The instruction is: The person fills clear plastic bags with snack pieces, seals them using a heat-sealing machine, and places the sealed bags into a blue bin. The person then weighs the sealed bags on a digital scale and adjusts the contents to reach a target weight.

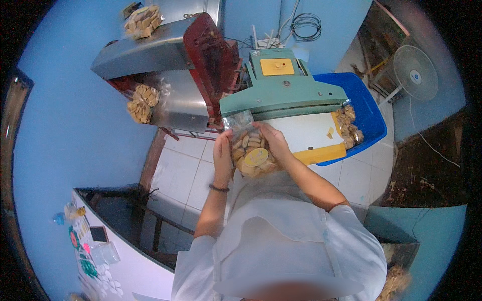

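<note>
A clear plastic bag of tan snack pieces [247, 142] with a round yellow label hangs upright between my hands. My left hand [222, 150] grips its left side near the upper edge. My right hand [271, 139] pinches the upper right corner. The bag's open-looking top part lies at the left end of the green sealing machine [281, 85], just under its long front bar. Whether the bag's edge sits between the bars is too small to tell. The machine's white work plate [306, 131] with yellow tape spreads to the right of my right hand.
A blue tub [372, 108] holding filled bags [348, 125] stands right of the machine. At left is a metal-and-red rack with filled bags [143, 103]. A standing fan [414, 72] is at far right; a white table [125, 266] with small items is at lower left.
</note>
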`<state>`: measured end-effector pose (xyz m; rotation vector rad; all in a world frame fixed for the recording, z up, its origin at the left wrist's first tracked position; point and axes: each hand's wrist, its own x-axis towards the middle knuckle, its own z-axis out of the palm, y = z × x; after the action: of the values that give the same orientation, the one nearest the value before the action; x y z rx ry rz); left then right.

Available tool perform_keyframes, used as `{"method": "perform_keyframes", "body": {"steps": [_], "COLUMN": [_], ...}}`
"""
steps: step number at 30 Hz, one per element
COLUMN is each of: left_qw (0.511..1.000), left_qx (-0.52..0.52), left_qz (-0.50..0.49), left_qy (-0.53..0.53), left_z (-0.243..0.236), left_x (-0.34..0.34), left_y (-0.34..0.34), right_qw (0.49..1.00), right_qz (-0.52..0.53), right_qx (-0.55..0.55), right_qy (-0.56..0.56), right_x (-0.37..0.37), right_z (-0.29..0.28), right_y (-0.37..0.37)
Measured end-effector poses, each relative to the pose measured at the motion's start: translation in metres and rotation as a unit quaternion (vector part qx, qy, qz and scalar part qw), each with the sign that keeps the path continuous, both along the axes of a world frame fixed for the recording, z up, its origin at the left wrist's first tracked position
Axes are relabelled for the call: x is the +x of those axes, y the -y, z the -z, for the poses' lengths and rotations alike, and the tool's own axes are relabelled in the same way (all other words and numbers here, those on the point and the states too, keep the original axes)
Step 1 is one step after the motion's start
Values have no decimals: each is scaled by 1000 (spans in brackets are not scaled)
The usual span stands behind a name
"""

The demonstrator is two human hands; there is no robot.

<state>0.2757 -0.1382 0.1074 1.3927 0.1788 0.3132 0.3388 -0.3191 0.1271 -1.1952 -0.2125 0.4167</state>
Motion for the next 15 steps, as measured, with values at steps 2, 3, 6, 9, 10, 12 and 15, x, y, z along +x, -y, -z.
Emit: {"method": "perform_keyframes", "body": {"steps": [2,3,6,9,10,12,15], "left_qw": [999,997,985,986,983,963,968], "left_qx": [-34,-51,-137,-121,-143,-246,-242], "left_qz": [-27,-41,-81,-101,-99,-56,-66], "left_qy": [30,45,64,61,58,95,22], "left_z": [11,16,20,12,8,1,-5], "left_x": [-22,-31,-43,-35,-30,-20,-4], "left_y": [14,22,36,31,29,24,12], "right_qw": [999,999,991,971,960,971,979], "right_qz": [-22,-35,-113,-162,-163,-137,-91], "right_qx": [22,-14,-67,-176,-226,-197,-181], "right_qy": [-22,-2,-10,7,27,3,-4], "right_x": [3,6,24,47,53,59,55], "right_z": [1,1,-1,-4,-5,-5,-4], "right_y": [-11,-17,-39,-57,-60,-64,-58]}}
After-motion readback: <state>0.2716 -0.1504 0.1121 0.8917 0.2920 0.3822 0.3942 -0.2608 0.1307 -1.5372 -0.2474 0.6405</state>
